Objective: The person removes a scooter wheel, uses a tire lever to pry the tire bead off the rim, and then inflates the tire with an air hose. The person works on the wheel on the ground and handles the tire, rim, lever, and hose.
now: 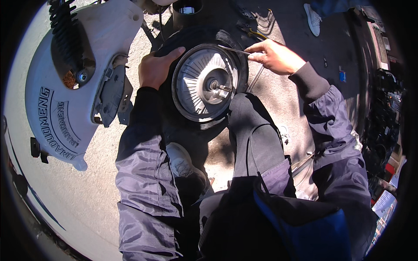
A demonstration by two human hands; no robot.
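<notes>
A black scooter tyre (166,102) on a silver hub-motor wheel (190,71) lies in front of me, its threaded axle (221,87) pointing up. My left hand (156,69) grips the tyre's left side, thumb over the sidewall and fingers mostly hidden behind it. In my right hand (279,57) is a thin metal tyre lever (233,49), held closed near its end. The lever's other tip reaches the gap between tyre and rim at the upper right. A second metal bar (256,78) slants by the wheel's right edge, beside my knee.
A white scooter body panel (56,104) with a black shock absorber (69,39) stands close on the left. Tools with yellow handles (257,34) lie beyond the wheel. A white shoe (312,19) shows at the far right. Dark clutter (385,108) lines the right side.
</notes>
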